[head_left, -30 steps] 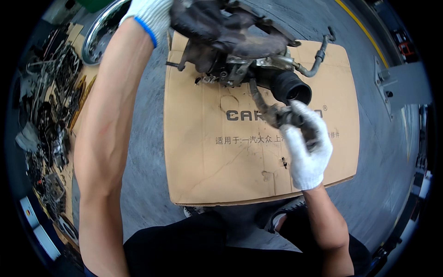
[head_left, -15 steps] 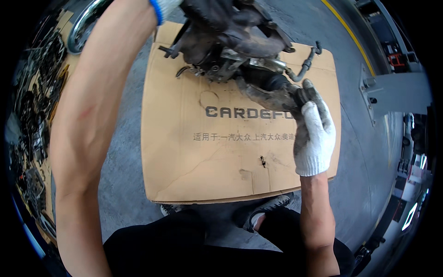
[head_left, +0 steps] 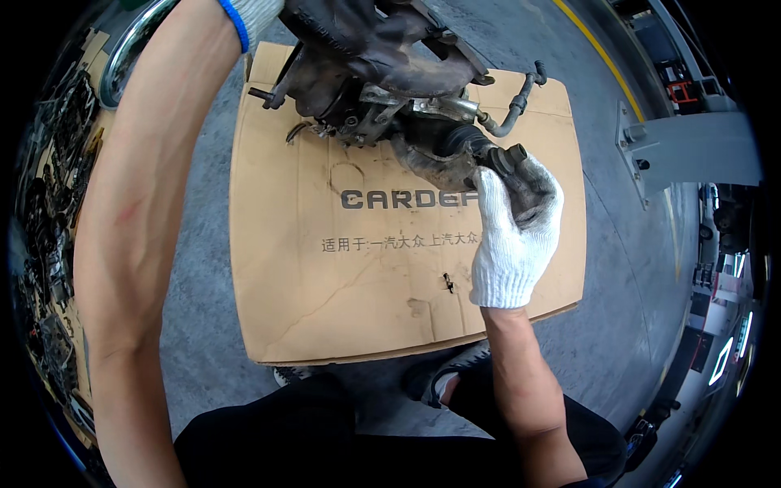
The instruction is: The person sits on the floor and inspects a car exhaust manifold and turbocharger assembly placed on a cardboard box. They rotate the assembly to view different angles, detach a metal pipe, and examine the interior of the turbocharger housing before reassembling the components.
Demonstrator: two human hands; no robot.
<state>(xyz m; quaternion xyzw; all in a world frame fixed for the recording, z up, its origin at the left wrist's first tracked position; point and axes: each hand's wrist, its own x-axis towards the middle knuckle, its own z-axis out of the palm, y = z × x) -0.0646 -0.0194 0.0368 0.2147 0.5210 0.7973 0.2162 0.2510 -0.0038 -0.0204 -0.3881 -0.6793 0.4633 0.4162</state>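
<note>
- One grimy hose (head_left: 437,167) — right hand (head_left: 517,240) has its fingers closed around the end.
- Left hand (head_left: 260,15) at the top edge — fingers out of frame, cannot tell their grip.
- Dark engine part (head_left: 366,49) over the far side of the cardboard (head_left: 350,293).

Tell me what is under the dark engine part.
Brown cardboard shows beneath the engine part, with grey floor beyond the cardboard's edges. Whatever lies directly under the part's bulk is hidden; the right hand and the dark pipe it holds cover more cardboard.
</note>
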